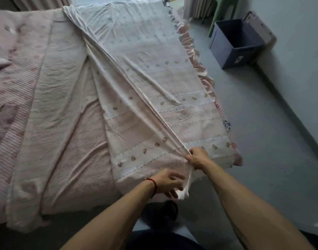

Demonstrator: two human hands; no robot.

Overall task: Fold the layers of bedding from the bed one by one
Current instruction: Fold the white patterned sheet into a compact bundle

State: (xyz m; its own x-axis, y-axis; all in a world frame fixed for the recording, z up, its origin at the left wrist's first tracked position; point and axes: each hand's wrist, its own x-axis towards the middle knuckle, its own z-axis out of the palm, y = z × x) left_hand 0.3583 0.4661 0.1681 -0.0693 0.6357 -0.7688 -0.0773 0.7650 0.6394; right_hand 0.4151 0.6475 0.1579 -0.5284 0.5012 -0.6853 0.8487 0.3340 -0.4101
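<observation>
A pale pink sheet with small printed motifs (154, 83) lies along the right side of the bed, folded lengthwise, its long folded edge running diagonally from the far end to my hands. My right hand (197, 157) grips the gathered edge of this sheet near the bed's foot. Just below it, my left hand (169, 183), with a red cord at the wrist, holds the sheet's hanging corner with curled fingers. Under the sheet lies a striped pink layer (64, 123), and a pink checked blanket (12, 83) covers the left side.
A dark blue open storage box (235, 44) stands on the grey floor to the right of the bed, beside the wall. A green plastic stool (224, 8) and a radiator are behind it. A pink ruffled bed skirt (206, 78) hangs along the right edge.
</observation>
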